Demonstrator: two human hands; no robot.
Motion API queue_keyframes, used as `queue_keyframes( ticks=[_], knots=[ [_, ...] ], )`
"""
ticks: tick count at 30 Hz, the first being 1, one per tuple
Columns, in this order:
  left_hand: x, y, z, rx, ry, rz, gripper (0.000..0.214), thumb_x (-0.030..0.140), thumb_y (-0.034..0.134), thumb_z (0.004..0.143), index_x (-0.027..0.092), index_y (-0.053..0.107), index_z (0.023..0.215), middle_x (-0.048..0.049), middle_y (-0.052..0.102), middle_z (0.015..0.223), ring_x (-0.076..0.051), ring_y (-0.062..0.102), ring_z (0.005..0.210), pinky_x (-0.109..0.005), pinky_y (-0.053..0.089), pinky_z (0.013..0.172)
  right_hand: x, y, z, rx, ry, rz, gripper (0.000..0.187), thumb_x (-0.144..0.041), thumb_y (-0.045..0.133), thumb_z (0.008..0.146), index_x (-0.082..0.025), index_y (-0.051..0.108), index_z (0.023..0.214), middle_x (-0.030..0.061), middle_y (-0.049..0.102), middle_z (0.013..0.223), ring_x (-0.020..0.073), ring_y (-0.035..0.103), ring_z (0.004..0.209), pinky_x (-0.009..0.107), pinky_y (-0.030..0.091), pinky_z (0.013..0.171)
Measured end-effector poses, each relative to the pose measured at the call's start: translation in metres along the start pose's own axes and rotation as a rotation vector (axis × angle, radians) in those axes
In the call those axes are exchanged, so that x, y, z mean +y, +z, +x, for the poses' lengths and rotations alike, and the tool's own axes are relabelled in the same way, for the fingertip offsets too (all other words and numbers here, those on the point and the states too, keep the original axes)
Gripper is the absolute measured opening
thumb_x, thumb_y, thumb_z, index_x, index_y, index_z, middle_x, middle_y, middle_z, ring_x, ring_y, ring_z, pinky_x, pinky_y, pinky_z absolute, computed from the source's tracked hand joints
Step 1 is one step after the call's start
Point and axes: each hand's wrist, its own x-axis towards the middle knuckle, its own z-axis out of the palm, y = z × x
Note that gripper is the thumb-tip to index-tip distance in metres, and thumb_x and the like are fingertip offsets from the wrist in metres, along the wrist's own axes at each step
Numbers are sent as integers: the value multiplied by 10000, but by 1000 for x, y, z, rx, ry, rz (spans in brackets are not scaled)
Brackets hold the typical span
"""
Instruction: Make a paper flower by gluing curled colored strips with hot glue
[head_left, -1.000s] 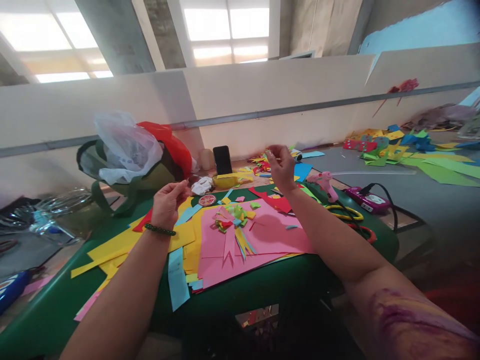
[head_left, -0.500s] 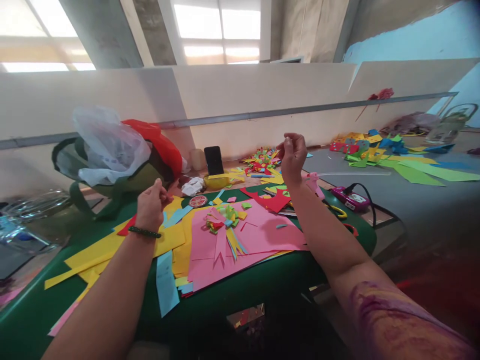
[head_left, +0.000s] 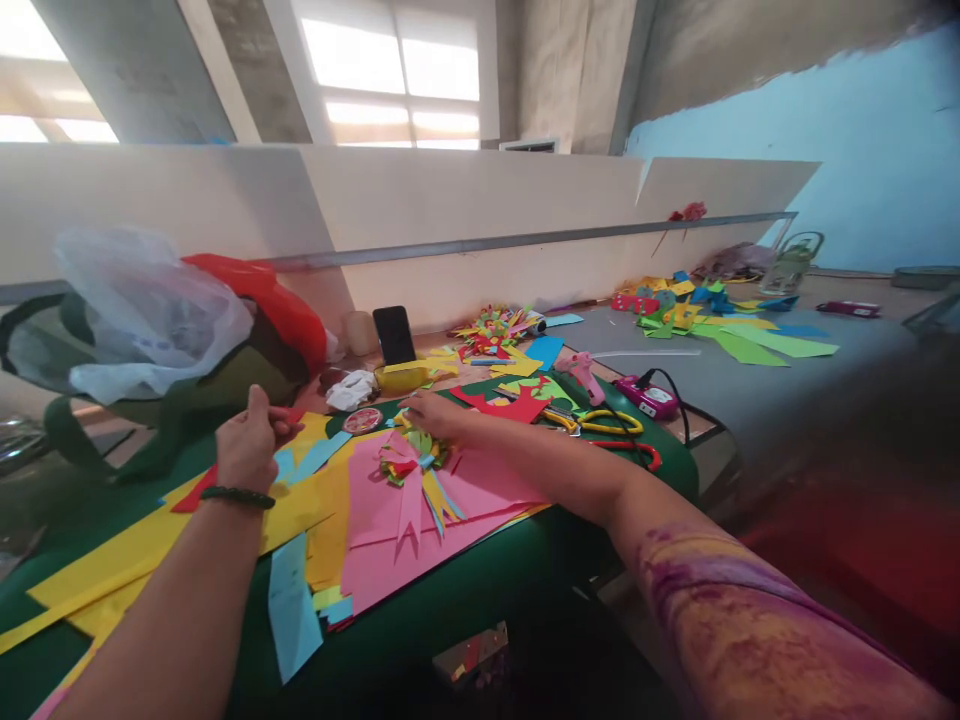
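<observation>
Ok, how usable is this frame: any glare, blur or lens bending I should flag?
Head view: the windows are blown out white; the wall rail bows from wide-angle distortion; the right forearm nearest the lens looks soft and smeared; the paper decoration, left hand and right hand read clearly in even light.
</observation>
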Motion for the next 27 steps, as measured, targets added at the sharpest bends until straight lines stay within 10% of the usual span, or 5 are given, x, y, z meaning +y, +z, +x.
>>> queue_keyframes(
  ticks=[8, 17, 27],
  knots=[
    [0, 6, -7, -148, -160, -48, 463, 531, 456, 855, 172, 608, 605, -47, 598, 519, -160, 583, 473, -259, 470, 478, -11, -3, 37, -176, 28, -89, 304, -129, 688, 766, -223, 775, 1041, 48, 763, 1066, 245, 693, 970, 268, 498, 748],
    [-9, 13, -12, -256, -12, 38, 288, 423, 655, 731, 168, 612, 603, -6, 595, 489, -133, 573, 462, -232, 444, 494, 39, -34, 23, -59, 157, -66, 313, -115, 613, 789, -198, 783, 1037, 40, 773, 1000, 228, 698, 929, 255, 503, 781],
    [-22, 21, -19, -406, 86, 184, 222, 347, 753, 652, 175, 622, 701, 2, 633, 559, -177, 624, 511, -269, 449, 525, 4, -2, 33, -237, 2, 22, 368, -101, 687, 696, -184, 785, 1040, 41, 784, 954, 190, 701, 835, 222, 498, 719]
  ],
)
